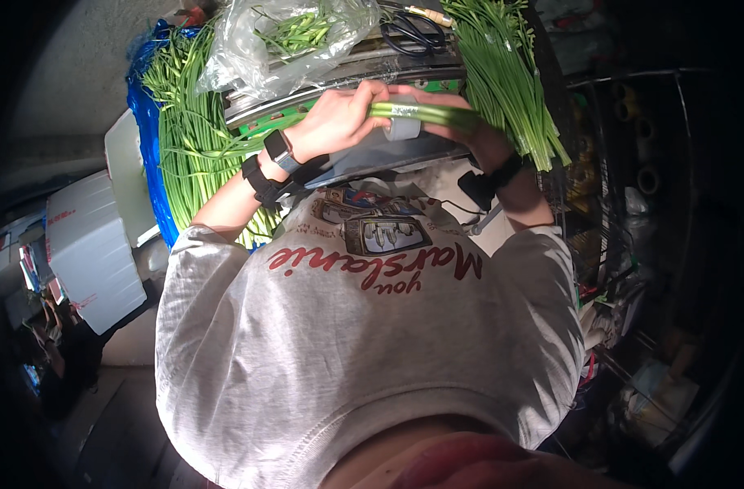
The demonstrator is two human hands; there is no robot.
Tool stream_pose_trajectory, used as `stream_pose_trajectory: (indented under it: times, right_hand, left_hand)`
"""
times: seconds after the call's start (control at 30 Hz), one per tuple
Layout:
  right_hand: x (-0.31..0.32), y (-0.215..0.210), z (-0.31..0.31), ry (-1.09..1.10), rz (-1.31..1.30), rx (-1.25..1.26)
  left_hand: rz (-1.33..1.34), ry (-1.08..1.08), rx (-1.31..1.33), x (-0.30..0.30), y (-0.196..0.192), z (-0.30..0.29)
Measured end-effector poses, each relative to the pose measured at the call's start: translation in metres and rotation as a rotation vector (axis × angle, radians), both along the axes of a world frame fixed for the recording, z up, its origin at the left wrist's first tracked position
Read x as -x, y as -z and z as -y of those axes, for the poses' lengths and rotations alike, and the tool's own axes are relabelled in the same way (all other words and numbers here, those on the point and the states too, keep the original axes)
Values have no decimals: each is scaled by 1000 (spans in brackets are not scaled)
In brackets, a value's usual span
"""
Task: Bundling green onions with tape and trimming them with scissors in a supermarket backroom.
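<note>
A thin bundle of long green stalks point(380, 110), like flowering chives, lies crosswise in front of my chest. Closed around its left part is my left hand point(335, 122), thumb and fingers on the stalks. My right hand point(445, 110) grips the bundle farther right, its fingers partly behind the stalks. Between the hands a shiny band of clear tape point(404, 109) crosses the bundle. A pale tape roll point(404, 128) hangs just under it, against my right fingers; how it is held is partly hidden.
Loose stalks point(184, 130) lie on blue plastic point(143, 138) at the left. Bundled stalks point(502, 81) lie at the far right. Beyond my hands are a clear plastic bag point(233, 57) with green tips and dark-handled scissors point(411, 34). A white foam box point(94, 244) stands left.
</note>
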State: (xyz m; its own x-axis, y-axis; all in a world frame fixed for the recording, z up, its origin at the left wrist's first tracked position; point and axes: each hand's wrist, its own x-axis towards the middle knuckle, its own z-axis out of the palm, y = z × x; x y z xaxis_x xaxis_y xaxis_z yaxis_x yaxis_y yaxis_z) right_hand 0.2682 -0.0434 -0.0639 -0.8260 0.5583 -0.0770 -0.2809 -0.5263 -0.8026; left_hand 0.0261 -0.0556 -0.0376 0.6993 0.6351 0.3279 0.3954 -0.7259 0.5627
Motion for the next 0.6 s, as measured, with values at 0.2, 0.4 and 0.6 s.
stream_pose_trajectory:
  times: [0.2,0.4,0.6]
  right_hand:
    - [24,-29,59,372,314,-201]
    - [29,-49,70,644,445,-323]
    - [18,-45,39,830,471,-317]
  left_hand:
    - [-57,-171,11,-2,1,-7]
    - [-129,-179,-10,-17,0,-14]
    - [-64,-155,-82,-28,-5,-37]
